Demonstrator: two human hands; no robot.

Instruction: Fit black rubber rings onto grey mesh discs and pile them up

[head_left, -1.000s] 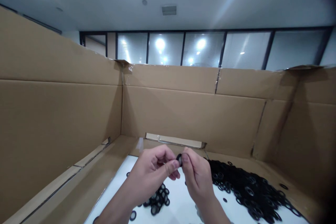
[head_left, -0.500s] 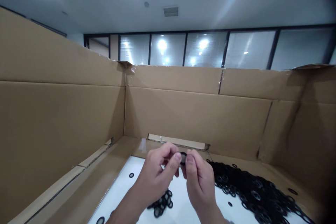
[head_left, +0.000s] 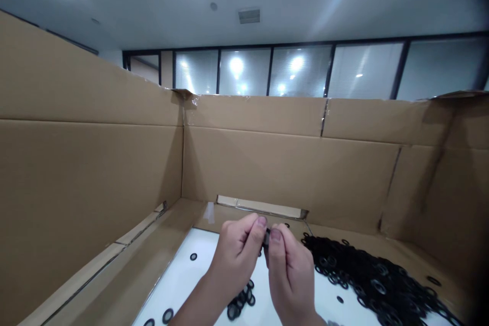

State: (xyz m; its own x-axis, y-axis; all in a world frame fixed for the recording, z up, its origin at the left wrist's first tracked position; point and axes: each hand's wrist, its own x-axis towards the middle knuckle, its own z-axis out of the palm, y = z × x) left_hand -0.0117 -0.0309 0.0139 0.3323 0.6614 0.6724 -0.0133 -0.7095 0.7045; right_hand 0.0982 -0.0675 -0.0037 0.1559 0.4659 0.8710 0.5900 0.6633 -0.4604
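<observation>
My left hand (head_left: 237,250) and my right hand (head_left: 289,271) meet in mid-air above a white board (head_left: 206,239). Between their thumbs and fingertips they pinch one small black ring (head_left: 266,238), its face mostly covered by the fingers. Both hands are closed on it, thumbs towards me. Beneath my left wrist lies a small cluster of black rings (head_left: 240,303), partly hidden by the forearm. A large heap of black rings (head_left: 367,275) spreads over the board and cardboard to the right of my right hand.
Tall cardboard walls (head_left: 252,163) enclose the board. Single rings lie apart: one at the board's left (head_left: 193,256), one near the front left (head_left: 167,316), a small dark one (head_left: 340,299) right of my right hand. One ring (head_left: 434,280) rests on the cardboard at right.
The ring has turned from showing its grey-centred face to a narrower, more covered view. My left fingertips have shifted slightly, and the whole view has moved a little.
</observation>
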